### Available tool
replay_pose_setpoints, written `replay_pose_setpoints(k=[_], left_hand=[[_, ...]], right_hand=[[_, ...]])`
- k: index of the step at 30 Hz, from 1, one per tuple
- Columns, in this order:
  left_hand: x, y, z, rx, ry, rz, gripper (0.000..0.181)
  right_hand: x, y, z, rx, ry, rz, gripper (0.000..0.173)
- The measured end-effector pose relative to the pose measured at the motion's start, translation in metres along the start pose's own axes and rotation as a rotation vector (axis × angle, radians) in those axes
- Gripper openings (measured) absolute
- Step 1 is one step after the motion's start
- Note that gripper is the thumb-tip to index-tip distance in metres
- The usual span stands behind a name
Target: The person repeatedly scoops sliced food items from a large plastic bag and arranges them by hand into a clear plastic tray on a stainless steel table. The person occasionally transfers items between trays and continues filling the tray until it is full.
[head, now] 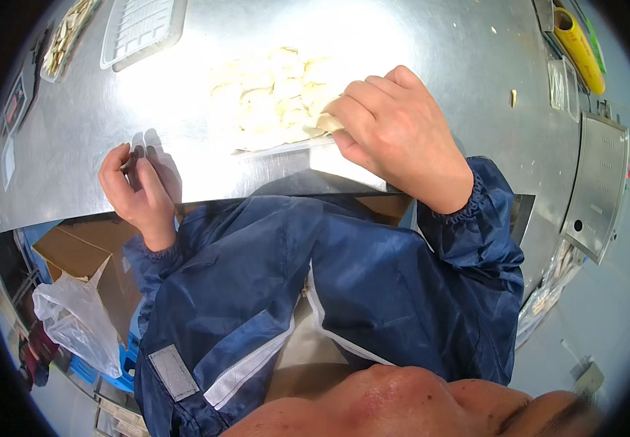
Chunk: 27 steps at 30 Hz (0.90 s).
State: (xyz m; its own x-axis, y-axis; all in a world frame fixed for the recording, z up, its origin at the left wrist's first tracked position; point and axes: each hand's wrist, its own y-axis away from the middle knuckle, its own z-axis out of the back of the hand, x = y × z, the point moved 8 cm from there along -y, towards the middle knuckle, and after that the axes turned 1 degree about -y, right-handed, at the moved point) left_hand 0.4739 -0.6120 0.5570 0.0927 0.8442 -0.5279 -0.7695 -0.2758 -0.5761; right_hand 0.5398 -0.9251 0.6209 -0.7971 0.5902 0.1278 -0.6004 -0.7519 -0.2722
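A clear plastic tray [293, 146] lies on the metal table in front of me, under a bright glare. Rows of pale pieces that look like folded dough or dumplings [290, 87] fill it. My right hand [386, 117] is over the tray's right edge, thumb and fingers closed on a pale, thin piece [328, 123] at the tray's near right corner. To the left of the tray, my left hand [137, 183] rests near the table's front edge with its fingers curled and apart from the thumb. Nothing shows in it.
An empty clear plastic tray [175, 24] lies at the upper left, beside a tray of pale strips [63, 43]. A yellow roll [580, 52] and a clear container [563, 87] sit at the right. Below the table are a cardboard box [80, 246] and a plastic bag [77, 317].
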Motion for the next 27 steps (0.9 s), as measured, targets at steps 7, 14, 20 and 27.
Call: replay_pose_setpoints(k=[7,14,20,27], left_hand=[[0.0,0.0,0.001,-0.001,0.001,-0.001,0.03],[0.003,0.002,0.0,-0.013,0.021,0.015,0.029],[0.004,0.001,-0.001,-0.004,0.008,0.009,0.03],[0.009,0.005,-0.001,0.042,-0.015,-0.012,0.03]], right_hand=[[-0.002,0.0,-0.005,0.113,0.021,-0.032,0.025],[0.0,-0.001,-0.005,-0.004,0.026,0.012,0.008],[-0.002,0.002,-0.003,0.104,-0.012,-0.042,0.026],[-0.055,0.047,0.028,0.013,0.017,-0.344,0.021]])
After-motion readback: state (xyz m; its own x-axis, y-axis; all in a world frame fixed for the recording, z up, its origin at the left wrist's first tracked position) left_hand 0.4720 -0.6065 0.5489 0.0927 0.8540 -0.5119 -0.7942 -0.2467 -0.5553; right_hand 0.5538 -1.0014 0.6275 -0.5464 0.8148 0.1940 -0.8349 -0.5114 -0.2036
